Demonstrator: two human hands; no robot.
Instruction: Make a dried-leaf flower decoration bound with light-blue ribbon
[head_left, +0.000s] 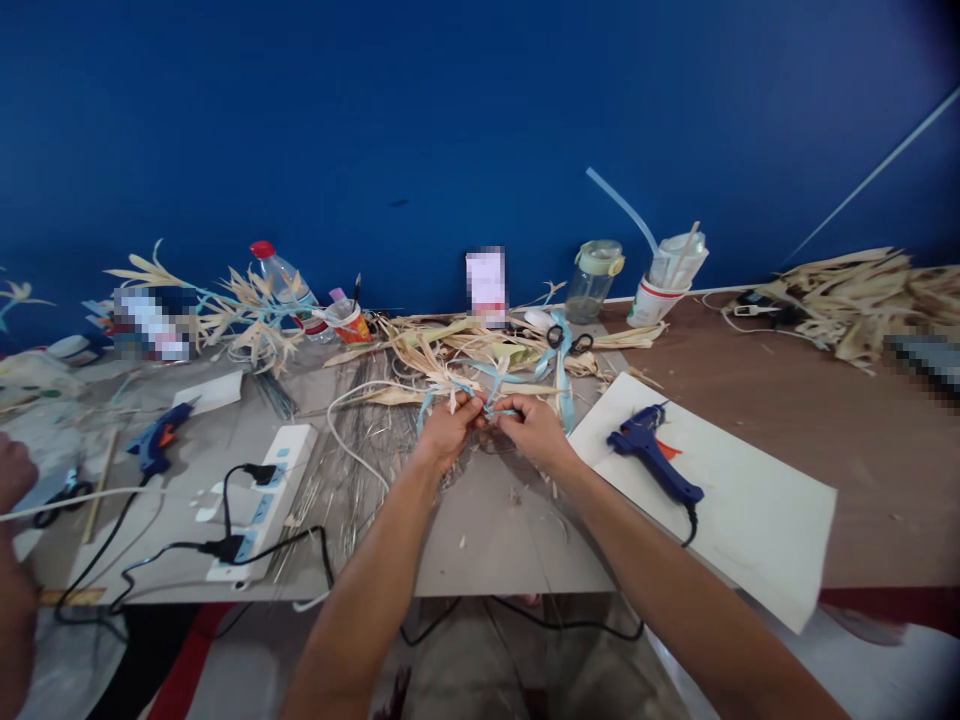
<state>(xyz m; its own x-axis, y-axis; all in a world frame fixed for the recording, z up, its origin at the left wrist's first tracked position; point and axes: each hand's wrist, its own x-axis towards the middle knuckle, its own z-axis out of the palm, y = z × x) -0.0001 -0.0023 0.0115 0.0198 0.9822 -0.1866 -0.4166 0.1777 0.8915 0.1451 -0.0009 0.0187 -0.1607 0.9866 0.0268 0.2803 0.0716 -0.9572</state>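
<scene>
Blue paint covers the wall (450,120) across the far side of my view, and beneath it runs the counter (757,380), brown at the right. On its right half lies a white board (750,510), probably there to keep a blue glue gun off the surface. Dried husks (862,290) are heaped at far right. Left of me, a power strip (262,505) sits near the counter's edge, likely so the cords reach. That right-hand glue gun (652,455) rests on the board, within easy reach. My left hand (450,430) and right hand (536,430) meet at the middle, fingers nearly closed in a pinch, tips close together, I'd judge for fine control. Beyond them a lit screen (486,285) stands upright, facing me, presumably to be seen hands-free. Scissors (556,336) with black handles lie just past the right hand. Smallest is the pale blue strip (491,410) between my fingertips; what else they cover I cannot tell.
</scene>
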